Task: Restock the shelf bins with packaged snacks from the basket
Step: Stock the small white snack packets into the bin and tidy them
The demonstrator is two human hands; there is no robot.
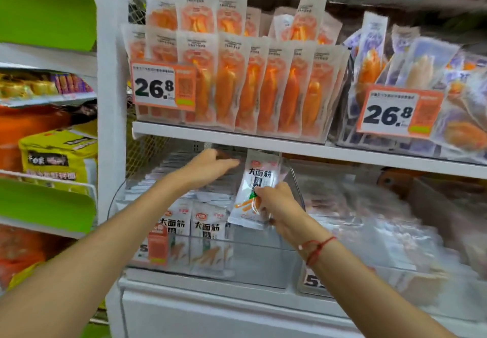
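Right hand (274, 207) — fingers curled, pinching a white snack packet (257, 192) printed with black characters, held tilted above the clear shelf bin (263, 258). Left hand (208, 166) — fingers extended, nearly flat, reaching over the packets stacked at the bin's rear; contact cannot be judged.

Glossy plastic snack packet (257, 192); clear smooth plastic bin (263, 253); white painted shelf (237, 138).
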